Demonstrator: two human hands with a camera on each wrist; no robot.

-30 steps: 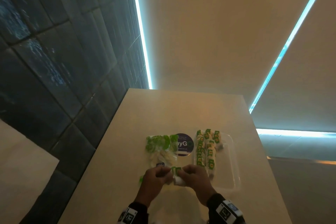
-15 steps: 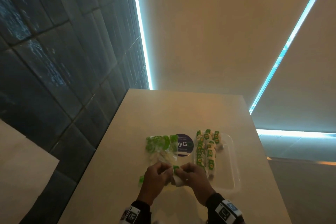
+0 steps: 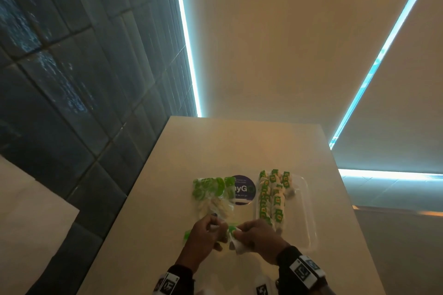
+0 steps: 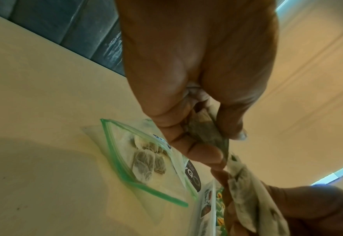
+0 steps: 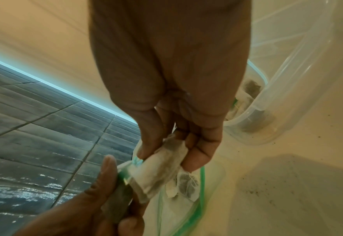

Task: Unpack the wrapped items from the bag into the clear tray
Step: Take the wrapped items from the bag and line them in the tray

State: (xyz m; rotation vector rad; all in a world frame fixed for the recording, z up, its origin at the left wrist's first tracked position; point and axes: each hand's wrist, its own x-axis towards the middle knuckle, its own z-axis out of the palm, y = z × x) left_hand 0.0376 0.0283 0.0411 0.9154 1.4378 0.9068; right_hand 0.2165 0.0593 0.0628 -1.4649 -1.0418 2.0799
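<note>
Bag [image 3: 213, 195] left of tray [image 3: 308, 213]

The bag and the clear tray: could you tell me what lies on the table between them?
In the head view, a round dark sticker lies on the table between the bag and the tray; the bag overlaps its left edge.

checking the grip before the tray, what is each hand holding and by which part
Both hands pinch tea bags: the left hand one bag mid-body, the right hand another tea bag by its upper end.
</note>
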